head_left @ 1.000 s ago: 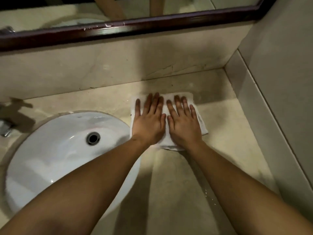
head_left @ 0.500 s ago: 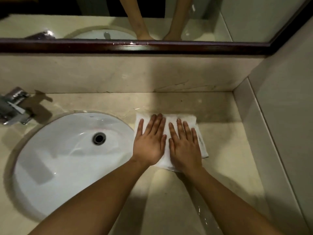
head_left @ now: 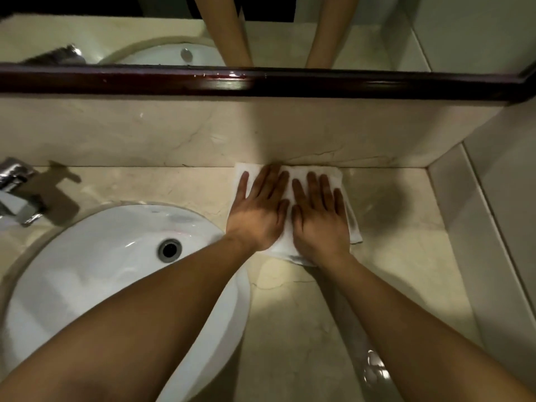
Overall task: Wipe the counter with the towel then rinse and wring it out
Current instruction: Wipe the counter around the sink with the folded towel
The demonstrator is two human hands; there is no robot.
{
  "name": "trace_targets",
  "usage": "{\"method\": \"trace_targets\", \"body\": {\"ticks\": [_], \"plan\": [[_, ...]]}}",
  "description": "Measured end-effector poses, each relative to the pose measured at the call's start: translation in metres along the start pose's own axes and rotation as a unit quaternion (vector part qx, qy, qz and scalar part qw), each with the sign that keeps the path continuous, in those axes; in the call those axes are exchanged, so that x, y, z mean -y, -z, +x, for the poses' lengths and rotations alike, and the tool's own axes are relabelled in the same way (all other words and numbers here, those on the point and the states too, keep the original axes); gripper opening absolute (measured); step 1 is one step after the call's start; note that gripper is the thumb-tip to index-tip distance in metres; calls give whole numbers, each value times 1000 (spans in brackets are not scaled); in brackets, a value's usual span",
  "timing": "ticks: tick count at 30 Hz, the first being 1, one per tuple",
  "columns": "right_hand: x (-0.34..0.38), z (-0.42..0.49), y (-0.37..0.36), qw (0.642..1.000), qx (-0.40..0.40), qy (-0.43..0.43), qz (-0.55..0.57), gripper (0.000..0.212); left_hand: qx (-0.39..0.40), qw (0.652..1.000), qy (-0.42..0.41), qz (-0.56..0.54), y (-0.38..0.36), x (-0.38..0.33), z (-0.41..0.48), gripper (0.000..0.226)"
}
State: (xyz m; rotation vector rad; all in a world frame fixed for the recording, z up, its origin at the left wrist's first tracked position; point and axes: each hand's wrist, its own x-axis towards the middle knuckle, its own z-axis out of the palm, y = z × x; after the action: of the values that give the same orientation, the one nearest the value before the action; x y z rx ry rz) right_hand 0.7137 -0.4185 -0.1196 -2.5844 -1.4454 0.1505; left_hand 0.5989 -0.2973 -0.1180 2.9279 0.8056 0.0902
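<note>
White towel against backsplash, both hands flat, counter open rightward

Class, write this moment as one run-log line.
stage: wiping | left hand: flat on towel | right hand: flat on towel | towel: on counter, far edge at back wall | rinse: not yet

A white folded towel is being pressed flat on the beige marble counter, its far edge touching the backsplash. It is lying just right of the sink, well short of the right wall. Its near edge is being left rumpled, with a grey smudge showing along the right side.
</note>
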Motion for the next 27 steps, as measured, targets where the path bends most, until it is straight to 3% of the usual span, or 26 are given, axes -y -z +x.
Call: {"method": "trace_targets", "body": {"ticks": [4, 15, 21, 27], "plan": [[-2, 0, 4, 999, 33, 0, 4, 66, 15, 999, 28, -11, 0, -4, 0, 64], [1, 0, -5, 1000, -6, 1, 9, 61, -39, 997, 30, -55, -11, 3, -3, 65], [36, 6, -13, 1000, -7, 9, 5, 62, -50, 997, 40, -52, -8, 37, -17, 66], [80, 17, -24, 1000, -9, 29, -3, 63, -113, 992, 50, -39, -7, 82, -31, 60]]}}
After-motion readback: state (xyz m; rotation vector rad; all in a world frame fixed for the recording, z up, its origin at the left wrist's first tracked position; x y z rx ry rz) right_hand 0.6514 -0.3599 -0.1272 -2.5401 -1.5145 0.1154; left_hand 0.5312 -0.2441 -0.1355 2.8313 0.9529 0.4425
